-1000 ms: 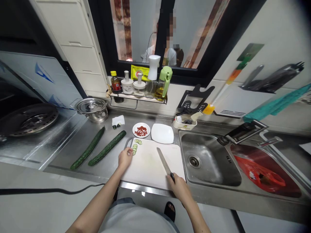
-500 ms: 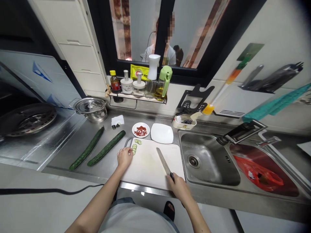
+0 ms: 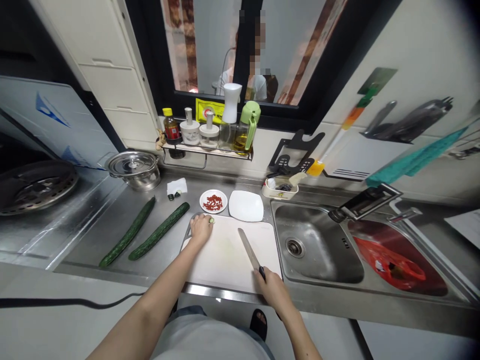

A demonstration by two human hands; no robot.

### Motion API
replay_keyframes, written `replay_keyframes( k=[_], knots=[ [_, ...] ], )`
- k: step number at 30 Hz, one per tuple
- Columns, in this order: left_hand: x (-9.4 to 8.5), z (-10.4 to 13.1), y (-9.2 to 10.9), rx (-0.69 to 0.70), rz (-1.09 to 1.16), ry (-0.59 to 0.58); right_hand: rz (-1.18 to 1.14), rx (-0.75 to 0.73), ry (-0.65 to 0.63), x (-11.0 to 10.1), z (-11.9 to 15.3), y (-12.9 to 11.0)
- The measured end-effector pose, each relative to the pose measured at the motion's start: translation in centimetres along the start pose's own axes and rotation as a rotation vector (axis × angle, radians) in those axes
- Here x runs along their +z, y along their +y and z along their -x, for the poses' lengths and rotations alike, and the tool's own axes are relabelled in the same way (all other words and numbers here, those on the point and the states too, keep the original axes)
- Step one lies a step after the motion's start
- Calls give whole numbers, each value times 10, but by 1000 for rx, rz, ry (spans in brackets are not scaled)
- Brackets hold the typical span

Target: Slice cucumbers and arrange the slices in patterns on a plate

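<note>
My left hand is closed over cucumber slices at the top left corner of the white cutting board; most of the slices are hidden under it. My right hand grips the black handle of a knife, whose blade lies across the right part of the board, tip away from me. Behind the board stand a plate of red chili pieces and a white square plate. Two long cucumbers rest on the steel counter to the left.
A lidded steel pot and white paper with dark cucumber ends stand at the back left. The sink is on the right, with a red bag beyond. A seasoning rack hangs above.
My left hand has moved up the board and now covers the slices that showed beside its fingertips. My right hand still holds the knife, and the view has shifted slightly.
</note>
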State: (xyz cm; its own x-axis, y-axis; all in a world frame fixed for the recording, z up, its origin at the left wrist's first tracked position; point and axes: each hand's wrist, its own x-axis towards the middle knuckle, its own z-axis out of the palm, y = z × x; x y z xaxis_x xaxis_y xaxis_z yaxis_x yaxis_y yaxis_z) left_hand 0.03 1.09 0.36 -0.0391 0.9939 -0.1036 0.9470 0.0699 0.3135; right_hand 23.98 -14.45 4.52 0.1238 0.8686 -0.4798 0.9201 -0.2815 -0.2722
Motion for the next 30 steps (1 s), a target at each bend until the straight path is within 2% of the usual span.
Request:
replay_keyframes(
  k=[6,14,25,30],
  knots=[
    [6,-8,-2,0,24,-11,1,13,-10,0,0,0],
    [4,-15,-1,-27,44,-54,-2,3,2,1,0,0],
    [8,-19,1,-69,85,-41,-18,13,3,3,-2,2],
    [9,-18,0,-5,119,-14,-14,9,-6,3,-3,3]
  ],
)
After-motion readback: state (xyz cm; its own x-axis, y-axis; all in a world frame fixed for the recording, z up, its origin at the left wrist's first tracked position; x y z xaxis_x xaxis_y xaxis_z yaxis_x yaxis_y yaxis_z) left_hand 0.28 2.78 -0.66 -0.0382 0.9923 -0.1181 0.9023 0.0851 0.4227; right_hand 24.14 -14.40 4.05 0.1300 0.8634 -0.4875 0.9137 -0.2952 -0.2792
